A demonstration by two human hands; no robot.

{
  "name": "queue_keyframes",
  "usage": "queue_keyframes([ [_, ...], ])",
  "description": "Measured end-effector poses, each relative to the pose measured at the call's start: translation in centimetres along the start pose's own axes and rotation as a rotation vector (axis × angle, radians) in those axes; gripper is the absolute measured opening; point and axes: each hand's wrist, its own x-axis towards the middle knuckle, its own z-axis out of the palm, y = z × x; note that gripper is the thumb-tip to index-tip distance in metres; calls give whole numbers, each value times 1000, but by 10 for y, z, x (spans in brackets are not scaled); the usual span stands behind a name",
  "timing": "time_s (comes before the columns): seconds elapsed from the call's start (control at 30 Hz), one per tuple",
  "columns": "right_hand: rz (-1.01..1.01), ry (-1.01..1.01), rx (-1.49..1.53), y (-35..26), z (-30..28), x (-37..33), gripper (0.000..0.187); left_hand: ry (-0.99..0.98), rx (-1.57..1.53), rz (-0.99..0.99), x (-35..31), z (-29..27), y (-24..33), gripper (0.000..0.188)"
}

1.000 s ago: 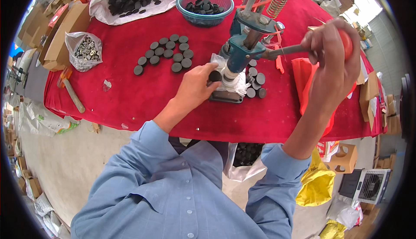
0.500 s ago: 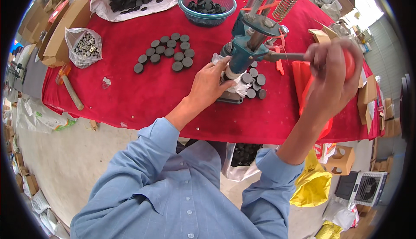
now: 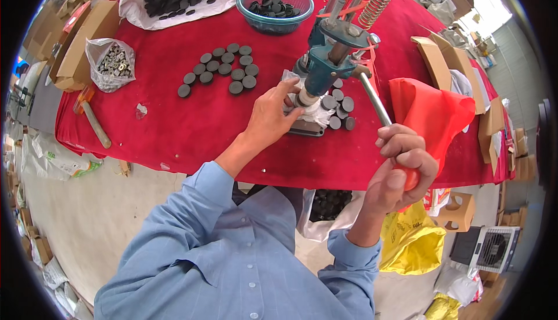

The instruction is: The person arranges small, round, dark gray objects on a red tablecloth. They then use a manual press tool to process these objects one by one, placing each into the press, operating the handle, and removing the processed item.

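Observation:
A teal hand press (image 3: 322,70) stands on the red-covered table, its pale ram tip (image 3: 307,98) lowered over crumpled white plastic on the base (image 3: 306,127). My left hand (image 3: 272,111) is at the ram tip, thumb and fingers curled in from the left; whatever they pinch is hidden. My right hand (image 3: 402,166) is closed round the red knob (image 3: 411,178) of the steel lever (image 3: 375,100), which slants down toward me. Right of the base lies a group of dark round discs (image 3: 343,108). More discs (image 3: 237,74) lie loosely together left of the press.
A teal basket (image 3: 274,9) and a white sack (image 3: 180,0) of black discs stand at the back. To the left are a bag of metal parts (image 3: 113,64) and a hammer (image 3: 93,119). A red bag (image 3: 427,114) and cardboard boxes (image 3: 453,61) lie right.
My right hand has pulled the lever down and toward me, from the far right to nearer the table's front edge. My left hand has stayed by the ram tip, its fingers shifting slightly.

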Motion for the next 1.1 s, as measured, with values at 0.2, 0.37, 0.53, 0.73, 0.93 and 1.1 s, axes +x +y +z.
queue_keyframes([
  [0.2, 15, 99, 32, 6, 6, -51, 38, 29, -126, -49, -1, 0, 0, 64],
  [0.37, 10, 46, 15, 10, 4, -52, 38, 291, 477, 86, -6, -54, -29, 45],
  [0.53, -18, -4, 7, 5, 0, -7, 39, 160, 575, -86, -26, -74, -58, 39],
  [0.73, 61, 32, 110, 4, 11, 74, 23, 133, 367, -98, -30, -72, -61, 38],
  [0.93, 312, 92, 54, 6, 26, 130, 26, 41, 69, -89, -5, -19, 2, 52],
  [1.1, 316, 98, 56, 9, 29, 132, 25, 40, 99, 69, 13, 6, 7, 53],
])
